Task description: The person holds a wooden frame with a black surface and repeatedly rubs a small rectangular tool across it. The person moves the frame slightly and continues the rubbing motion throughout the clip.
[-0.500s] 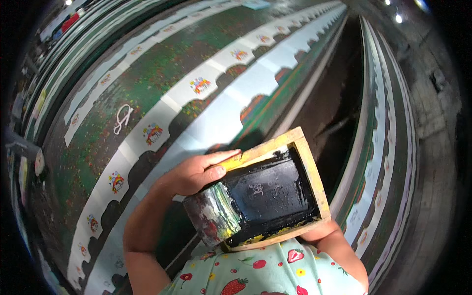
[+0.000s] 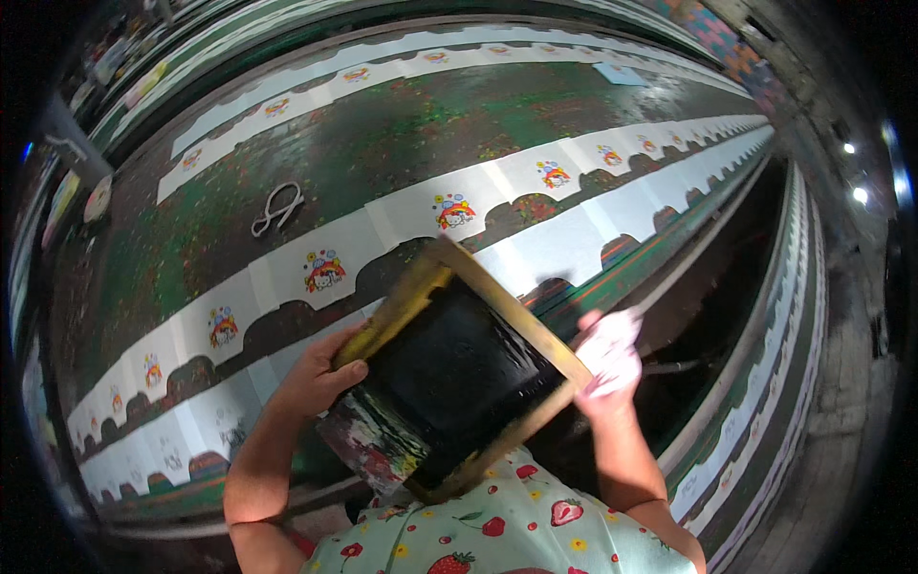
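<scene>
My left hand (image 2: 320,375) grips the left side of a wooden screen-printing frame (image 2: 517,317), thumb on top and fingers around the edge. The frame is tilted in front of my body, its inside coated with wet-looking black ink (image 2: 457,359). Smears of several colours cover its lower left end (image 2: 375,442). Beyond the frame's right corner, my right hand (image 2: 608,400) is closed around a crumpled whitish-pink cloth (image 2: 613,348), blurred by motion. Just past the frame lies a strip of white pieces with colourful cartoon prints (image 2: 325,274).
A long green, paint-spotted table (image 2: 373,158) carries several rows of white scalloped pieces. On it lie a white looped cord (image 2: 277,210) and a light blue sheet (image 2: 620,74). To the right, a dark gap (image 2: 712,287) separates it from another table with similar rows.
The frame has turned clockwise and shifted left. My right hand, earlier mostly hidden beneath the frame's right end, now shows beside it with the cloth. The view has swung round.
</scene>
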### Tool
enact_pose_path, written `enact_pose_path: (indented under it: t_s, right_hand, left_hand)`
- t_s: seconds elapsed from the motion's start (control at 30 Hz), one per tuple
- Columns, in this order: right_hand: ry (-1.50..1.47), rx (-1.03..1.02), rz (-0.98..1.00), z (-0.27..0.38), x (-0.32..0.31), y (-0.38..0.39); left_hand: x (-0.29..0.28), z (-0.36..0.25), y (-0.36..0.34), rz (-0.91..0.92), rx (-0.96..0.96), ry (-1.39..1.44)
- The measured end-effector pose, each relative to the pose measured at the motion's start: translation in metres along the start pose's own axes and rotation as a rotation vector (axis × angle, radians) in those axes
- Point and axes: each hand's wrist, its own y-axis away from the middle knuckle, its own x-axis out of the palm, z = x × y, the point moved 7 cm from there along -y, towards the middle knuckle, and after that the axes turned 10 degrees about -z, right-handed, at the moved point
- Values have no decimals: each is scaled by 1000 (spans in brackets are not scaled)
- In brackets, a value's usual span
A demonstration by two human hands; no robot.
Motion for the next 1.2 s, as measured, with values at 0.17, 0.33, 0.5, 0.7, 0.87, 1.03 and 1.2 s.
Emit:
enact_pose_path:
  t_s: [0.17, 0.33, 0.5, 0.7, 0.87, 1.03, 1.2]
  right_hand:
    - [74, -629, -350, 205, -55, -80]
    - [502, -1392, -235, 349, -25, -134]
    - [988, -1723, -297, 318, 64, -246]
    - [1591, -1527, 398, 65, 161, -243]
    - [1368, -263, 756, -62, 97, -96]
    - [814, 192, 511, -67, 60, -61]
    - [903, -49, 454, -39, 66, -72]
  left_hand:
    - [6, 19, 72, -535, -54, 47]
    - [17, 34, 204, -1115, -109, 95]
    - [52, 35, 286, -1450, -121, 204]
    - [55, 12, 247, -1570, 5, 85]
    - [84, 13, 182, -1416, 135, 418]
    - [100, -4, 116, -1293, 186, 382]
    - [92, -36, 74, -1189, 201, 319]
